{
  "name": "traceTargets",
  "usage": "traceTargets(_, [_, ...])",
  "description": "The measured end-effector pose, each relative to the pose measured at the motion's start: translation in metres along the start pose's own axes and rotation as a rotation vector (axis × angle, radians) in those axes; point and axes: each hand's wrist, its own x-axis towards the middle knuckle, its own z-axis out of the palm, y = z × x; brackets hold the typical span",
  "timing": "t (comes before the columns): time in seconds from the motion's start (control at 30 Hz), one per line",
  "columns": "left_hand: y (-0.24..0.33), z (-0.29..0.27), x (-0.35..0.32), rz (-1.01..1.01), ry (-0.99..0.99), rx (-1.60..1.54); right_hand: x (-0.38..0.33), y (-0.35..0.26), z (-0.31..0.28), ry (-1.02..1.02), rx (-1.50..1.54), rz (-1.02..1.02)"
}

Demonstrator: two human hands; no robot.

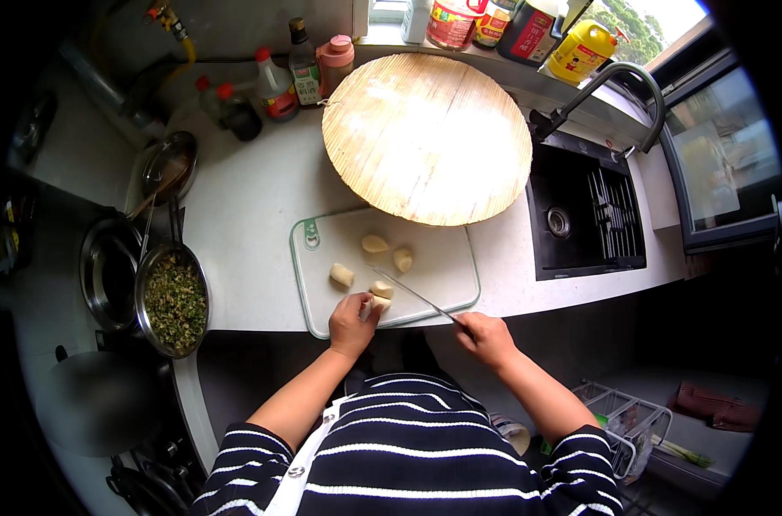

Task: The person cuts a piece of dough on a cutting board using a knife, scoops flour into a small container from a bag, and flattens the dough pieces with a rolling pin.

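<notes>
My right hand (487, 338) is closed round the handle of a knife (418, 296). Its thin blade points up and left over a white cutting board with a green rim (447, 261), its tip near the dough. With its fingers bent together, my left hand (354, 325) grips a pale piece of dough (381, 304) at the board's near edge. Another dough piece (381, 289) lies right against it on the far side. Apart from these, a cut piece (342, 275) rests to the left, and two more, an oval one (375, 244) and a rounded one (403, 260), lie farther back.
A large round woven lid (427, 138) lies behind the board. To the left stands a metal bowl of chopped green filling (174, 301), beside a dark pan (109, 271). Several bottles (276, 84) line the back. A black sink (587, 206) with a tall faucet (645, 77) is on the right.
</notes>
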Motion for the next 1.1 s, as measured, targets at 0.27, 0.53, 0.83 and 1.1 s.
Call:
traceTargets(0.27, [0.011,0.003,0.006,-0.054,-0.180,0.204,-0.002,-0.019,-0.026,0.079,0.131,0.103])
traceTargets(0.53, [0.018,-0.022,0.006,-0.056,-0.170,0.112,0.085,-0.037,-0.109,0.443,-0.021,0.111])
traceTargets(0.83, [0.018,-0.042,0.012,-0.050,-0.068,0.018,0.197,0.034,-0.103,0.443,-0.442,0.039])
traceTargets(1.1, [0.006,-0.049,0.005,-0.163,-0.004,-0.009,0.270,0.081,-0.083,0.387,-0.476,0.146])
